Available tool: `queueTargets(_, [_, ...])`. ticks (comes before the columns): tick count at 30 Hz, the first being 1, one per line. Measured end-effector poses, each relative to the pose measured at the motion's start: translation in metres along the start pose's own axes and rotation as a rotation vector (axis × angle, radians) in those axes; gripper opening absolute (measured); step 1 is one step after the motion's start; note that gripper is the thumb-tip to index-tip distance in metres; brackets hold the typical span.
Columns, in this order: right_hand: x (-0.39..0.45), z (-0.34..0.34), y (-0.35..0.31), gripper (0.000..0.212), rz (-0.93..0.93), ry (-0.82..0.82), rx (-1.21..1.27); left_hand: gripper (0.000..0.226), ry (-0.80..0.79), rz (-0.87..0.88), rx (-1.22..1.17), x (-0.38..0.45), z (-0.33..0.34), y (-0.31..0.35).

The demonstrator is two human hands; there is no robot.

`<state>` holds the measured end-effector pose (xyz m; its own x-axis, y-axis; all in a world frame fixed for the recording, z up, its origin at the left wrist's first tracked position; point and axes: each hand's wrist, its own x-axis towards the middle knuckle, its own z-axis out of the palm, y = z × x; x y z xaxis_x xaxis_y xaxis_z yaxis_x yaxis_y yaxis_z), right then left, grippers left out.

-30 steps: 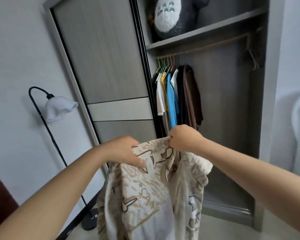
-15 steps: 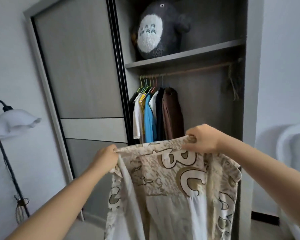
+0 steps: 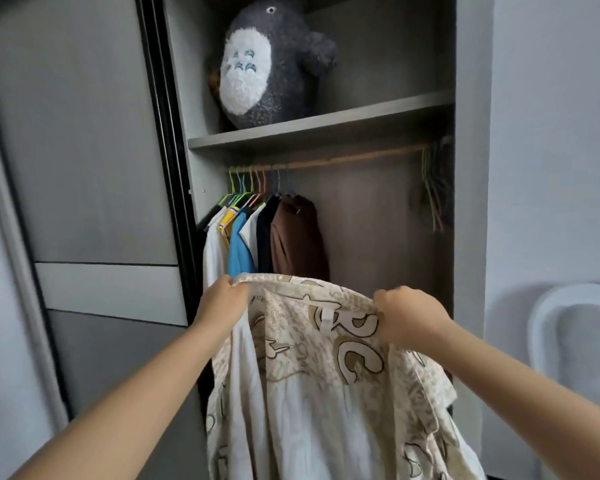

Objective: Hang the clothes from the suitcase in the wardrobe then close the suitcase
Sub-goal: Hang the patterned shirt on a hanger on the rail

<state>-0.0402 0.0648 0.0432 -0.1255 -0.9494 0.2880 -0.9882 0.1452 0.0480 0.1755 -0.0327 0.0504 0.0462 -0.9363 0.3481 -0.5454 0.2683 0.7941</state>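
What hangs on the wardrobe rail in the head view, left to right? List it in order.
White shirt → blue shirt → black garment → brown garment → bare stretch of rail → bunch of empty hangers at the right end.

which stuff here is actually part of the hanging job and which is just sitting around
Part of the job:
patterned cream shirt, held up by left hand and right hand
wardrobe rail
spare hangers at the rail's right end
clothes already hung

Just there:
grey plush toy on the shelf
white chair
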Motion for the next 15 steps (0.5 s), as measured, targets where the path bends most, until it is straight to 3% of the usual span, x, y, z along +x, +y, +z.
queueTargets(2, [0.026,0.013,0.007,0.003,-0.026,-0.088,0.032,0.015,-0.057,-0.12,-0.211,0.021,0.024,0.006])
queueTargets(5, [0.063,0.022,0.019,0.015,-0.096,-0.272,0.017,0.023,-0.104,-0.226,-0.347,0.053,0.048,0.023])
queueTargets(9, [0.129,0.012,0.043,0.045,-0.074,-0.449,-0.048,0.037,-0.26,-0.16,-0.252,0.104,0.081,0.052])
queueTargets(12, [0.194,-0.002,0.073,0.047,0.062,-0.297,-0.105,0.035,-0.335,0.015,0.033,0.144,0.11,0.06])
queueTargets(15, [0.247,-0.007,0.112,0.035,0.228,-0.11,-0.104,0.016,-0.425,0.187,0.374,0.179,0.137,0.058])
